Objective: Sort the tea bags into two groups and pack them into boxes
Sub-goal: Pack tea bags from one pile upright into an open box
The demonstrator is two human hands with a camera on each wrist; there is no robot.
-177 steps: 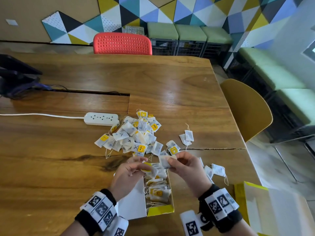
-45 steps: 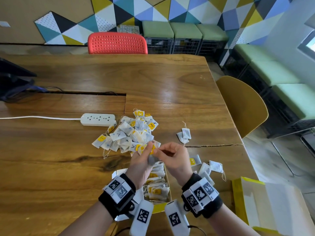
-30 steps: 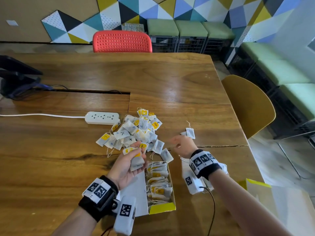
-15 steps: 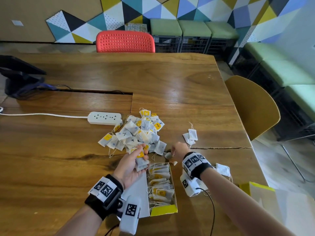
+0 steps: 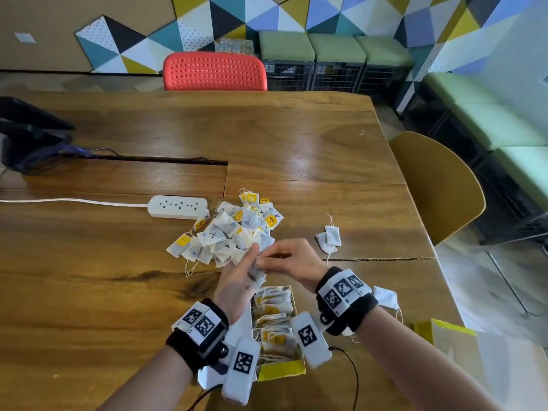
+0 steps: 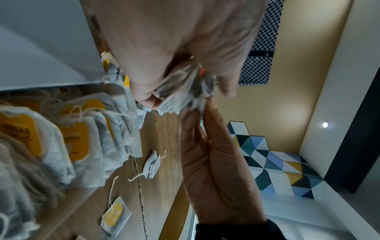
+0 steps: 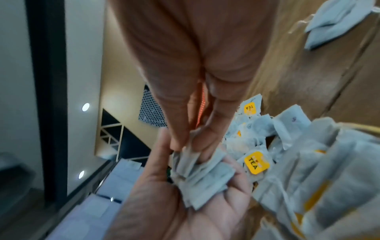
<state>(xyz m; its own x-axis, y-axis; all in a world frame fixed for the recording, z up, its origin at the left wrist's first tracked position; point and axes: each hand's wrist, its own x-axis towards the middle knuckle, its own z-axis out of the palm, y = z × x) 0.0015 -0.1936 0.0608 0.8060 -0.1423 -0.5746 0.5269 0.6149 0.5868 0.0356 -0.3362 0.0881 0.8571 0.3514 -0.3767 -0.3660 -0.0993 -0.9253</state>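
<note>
**A:** Guessing this was about halfway? The open yellow box [image 5: 280, 372] near the counter [image 5: 89, 292] edge looked fairly full of tagged tea bags, but a big loose pile [image 5: 234, 232] was unsorted beyond it.

**B:** Yeah, lots left. Left hand [image 5: 237, 284] had its grip curled round a small stack of tea bags [image 7: 202, 175] above the box, right hand [image 5: 292, 259] pinching the stack's top. Second box [image 5: 486, 366] sat off right, contents hidden.
</note>
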